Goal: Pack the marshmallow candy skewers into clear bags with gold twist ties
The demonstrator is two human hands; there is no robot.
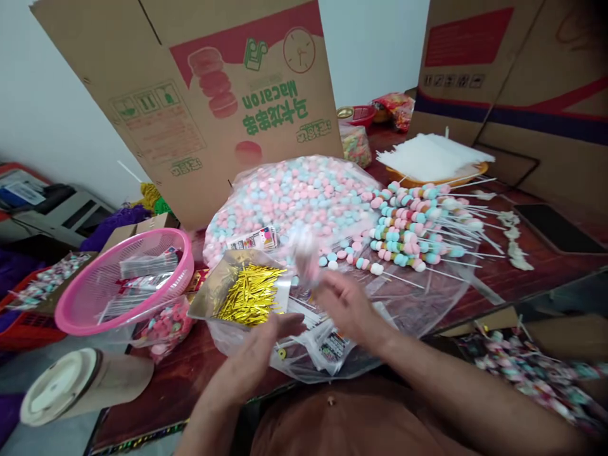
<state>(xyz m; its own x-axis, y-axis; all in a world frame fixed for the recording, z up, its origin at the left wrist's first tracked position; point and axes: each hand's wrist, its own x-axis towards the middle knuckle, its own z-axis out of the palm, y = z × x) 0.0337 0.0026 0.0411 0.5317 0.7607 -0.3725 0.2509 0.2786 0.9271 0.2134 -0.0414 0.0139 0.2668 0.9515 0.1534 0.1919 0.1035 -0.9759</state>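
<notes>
Right hand (349, 310) grips a blurred pale bundle (305, 249); left hand (261, 345), uncurled, nears the box (205, 294) edge

On the far cardboard box (204, 133) I read "Macaron"; the far-right box (510, 82) bears handling symbols.

Right hand (344, 307) grips pale item (305, 250), motion-blurred. Left hand (266, 335): fingers extended, just beside box (205, 288) of gold ties (251, 294). Beyond: large clear bag (304, 193) of pink, blue, white candies. Loaded skewers (413, 228) right of bag; pink basket (78, 309), cup (123, 377) at left.
</notes>
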